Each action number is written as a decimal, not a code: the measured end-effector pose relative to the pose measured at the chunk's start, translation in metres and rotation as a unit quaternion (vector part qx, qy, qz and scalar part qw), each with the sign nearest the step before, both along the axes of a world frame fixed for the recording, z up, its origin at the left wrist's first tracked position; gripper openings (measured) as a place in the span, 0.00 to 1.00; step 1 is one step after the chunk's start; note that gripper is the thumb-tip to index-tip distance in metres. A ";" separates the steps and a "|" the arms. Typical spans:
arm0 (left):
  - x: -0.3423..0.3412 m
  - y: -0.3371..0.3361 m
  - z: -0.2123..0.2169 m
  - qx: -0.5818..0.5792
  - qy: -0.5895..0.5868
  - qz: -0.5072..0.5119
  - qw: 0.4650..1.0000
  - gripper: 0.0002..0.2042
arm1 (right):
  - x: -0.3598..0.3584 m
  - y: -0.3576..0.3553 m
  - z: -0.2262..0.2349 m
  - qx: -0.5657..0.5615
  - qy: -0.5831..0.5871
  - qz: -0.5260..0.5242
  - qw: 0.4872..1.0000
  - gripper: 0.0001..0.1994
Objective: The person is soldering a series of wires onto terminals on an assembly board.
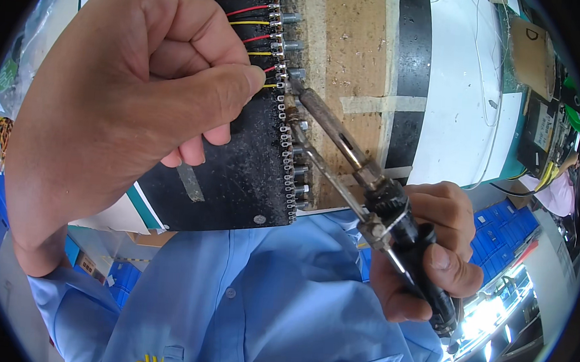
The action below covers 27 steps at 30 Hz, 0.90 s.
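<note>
My left hand (137, 88) is closed in a pinch, thumb and forefinger pressed together at a short yellow wire (269, 85). The wire's end meets one of the metal terminals (284, 137) that line the edge of a black strip (238, 172). My right hand (437, 254) grips a soldering iron (329, 127) by its black handle. A thin metal feed tube (332, 182) runs alongside the barrel. The iron's tip rests close to the terminal at the yellow wire, just right of my left fingertips. What my palm hides cannot be seen.
Red and yellow wires (249, 23) are attached to the farther terminals. Small metal connectors (293, 45) stick out right of the row, over a stained brown board (355, 60). A cardboard piece (531, 57) and cables lie at the far right. Blue bins (504, 231) stand below the bench.
</note>
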<state>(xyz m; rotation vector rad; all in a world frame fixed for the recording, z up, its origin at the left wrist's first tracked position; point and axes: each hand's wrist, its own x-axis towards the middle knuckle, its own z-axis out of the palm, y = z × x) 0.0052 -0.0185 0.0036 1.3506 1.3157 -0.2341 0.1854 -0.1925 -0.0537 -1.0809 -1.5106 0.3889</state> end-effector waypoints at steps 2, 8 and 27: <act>-0.003 0.000 0.000 -0.002 0.003 0.000 1.000 0.07 | -0.002 -0.002 0.000 0.001 0.012 -0.017 1.000 0.24; -0.005 0.000 0.001 0.000 -0.008 -0.005 1.000 0.06 | -0.008 0.001 -0.002 0.042 -0.006 -0.042 0.998 0.24; -0.010 -0.003 0.001 0.021 -0.020 -0.008 1.000 0.07 | -0.010 0.004 -0.001 0.040 -0.035 -0.025 0.998 0.24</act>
